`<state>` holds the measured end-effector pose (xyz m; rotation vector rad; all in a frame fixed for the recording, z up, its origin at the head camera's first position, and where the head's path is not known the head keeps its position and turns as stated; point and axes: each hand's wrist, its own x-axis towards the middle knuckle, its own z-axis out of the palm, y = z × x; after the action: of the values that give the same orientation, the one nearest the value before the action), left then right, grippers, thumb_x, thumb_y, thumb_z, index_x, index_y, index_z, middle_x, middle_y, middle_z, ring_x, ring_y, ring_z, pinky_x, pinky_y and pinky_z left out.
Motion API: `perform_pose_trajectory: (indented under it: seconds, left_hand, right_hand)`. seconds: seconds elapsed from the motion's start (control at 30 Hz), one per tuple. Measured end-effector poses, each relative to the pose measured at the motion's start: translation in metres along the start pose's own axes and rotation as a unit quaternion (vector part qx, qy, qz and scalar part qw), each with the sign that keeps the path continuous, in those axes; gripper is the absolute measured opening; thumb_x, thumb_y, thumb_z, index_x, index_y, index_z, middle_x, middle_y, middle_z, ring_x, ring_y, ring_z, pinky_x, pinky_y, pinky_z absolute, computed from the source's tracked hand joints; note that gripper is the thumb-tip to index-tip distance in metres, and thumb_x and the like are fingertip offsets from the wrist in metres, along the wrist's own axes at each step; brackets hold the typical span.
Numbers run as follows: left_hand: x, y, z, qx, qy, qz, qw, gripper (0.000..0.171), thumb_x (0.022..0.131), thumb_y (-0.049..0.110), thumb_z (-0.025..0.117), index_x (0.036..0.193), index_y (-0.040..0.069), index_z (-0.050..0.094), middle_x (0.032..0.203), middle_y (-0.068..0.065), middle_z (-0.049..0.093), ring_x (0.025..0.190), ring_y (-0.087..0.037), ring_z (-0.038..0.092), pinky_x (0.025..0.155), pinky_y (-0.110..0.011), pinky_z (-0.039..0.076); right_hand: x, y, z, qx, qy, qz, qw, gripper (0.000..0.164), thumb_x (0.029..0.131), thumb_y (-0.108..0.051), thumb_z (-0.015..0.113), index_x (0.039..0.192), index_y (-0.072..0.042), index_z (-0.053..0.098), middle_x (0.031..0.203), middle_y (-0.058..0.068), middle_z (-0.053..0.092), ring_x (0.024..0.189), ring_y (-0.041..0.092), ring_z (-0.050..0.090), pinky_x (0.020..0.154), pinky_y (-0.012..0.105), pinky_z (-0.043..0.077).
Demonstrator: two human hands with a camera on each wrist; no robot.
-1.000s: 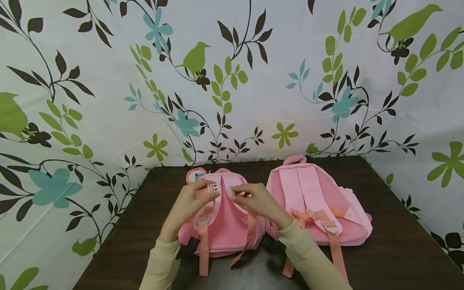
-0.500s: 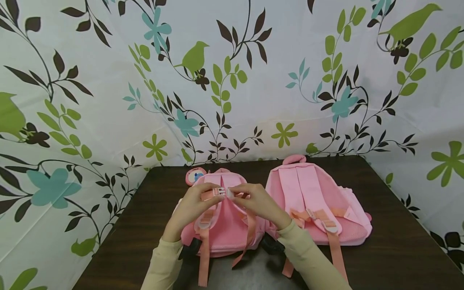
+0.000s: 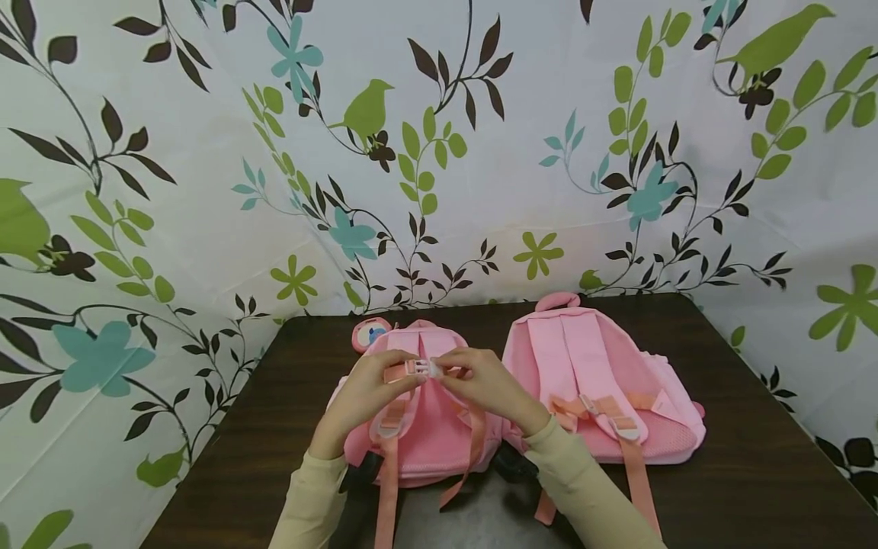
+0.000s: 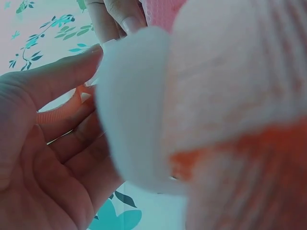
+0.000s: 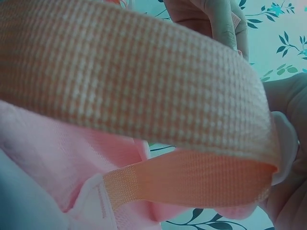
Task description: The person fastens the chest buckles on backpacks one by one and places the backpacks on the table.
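Note:
Above the smaller pink backpack in the head view, my left hand pinches the pronged half of a white side-release buckle on an orange strap. My right hand pinches the socket half from the right. The two halves meet end to end; whether they are latched cannot be made out. In the left wrist view, a blurred white strap adjuster hides part of the left hand. The right wrist view has an orange webbing strap running to the white buckle half at the right fingers.
A larger pink backpack lies at the right, straps up, its orange webbing hanging toward the front edge. A round pink charm sits behind the smaller pack. Both packs are on a dark wooden table before a leaf-patterned cloth.
The left hand has moved right with the pronged buckle half, closing the gap to the socket half. The right hand has stayed nearly still.

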<state>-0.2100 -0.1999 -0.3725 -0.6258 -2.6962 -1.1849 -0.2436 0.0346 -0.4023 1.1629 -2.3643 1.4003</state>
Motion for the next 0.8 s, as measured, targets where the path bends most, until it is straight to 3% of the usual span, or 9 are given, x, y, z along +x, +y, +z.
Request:
perform_pose_trajectory:
  seconds: [0.23, 0.47, 0.8]
  left_hand:
    - [-0.0002, 0.0011, -0.0001, 0.004, -0.005, 0.006, 1.0000, 0.027, 0.088, 0.042, 0.078, 0.107, 0.022, 0.074, 0.099, 0.014, 0.070, 0.093, -0.009, 0.063, 0.084, -0.038, 0.053]
    - [0.0004, 0.0017, 0.0022, -0.024, -0.036, 0.009, 0.9990, 0.023, 0.090, 0.033, 0.077, 0.109, 0.020, 0.074, 0.101, 0.012, 0.071, 0.090, -0.011, 0.064, 0.080, -0.033, 0.054]
    - [0.0004, -0.0021, 0.0058, -0.005, -0.033, 0.003, 0.9994, 0.029, 0.088, 0.037, 0.079, 0.110, 0.018, 0.075, 0.099, 0.011, 0.070, 0.088, -0.012, 0.062, 0.078, -0.032, 0.054]
  right_hand:
    - [-0.0001, -0.0013, 0.0012, -0.001, -0.005, -0.001, 1.000, 0.027, 0.092, -0.010, 0.074, 0.119, -0.008, 0.075, 0.101, 0.000, 0.071, 0.085, 0.009, 0.067, 0.073, 0.028, 0.056]
    - [-0.0010, -0.0034, 0.0022, -0.021, -0.009, 0.009, 1.000, 0.028, 0.092, -0.011, 0.074, 0.120, -0.009, 0.075, 0.096, -0.002, 0.072, 0.080, 0.008, 0.063, 0.070, 0.025, 0.055]
    - [-0.0014, -0.0040, 0.0011, -0.020, -0.014, 0.003, 1.000, 0.022, 0.093, -0.012, 0.073, 0.115, -0.011, 0.077, 0.099, -0.003, 0.074, 0.083, 0.005, 0.065, 0.073, 0.025, 0.055]
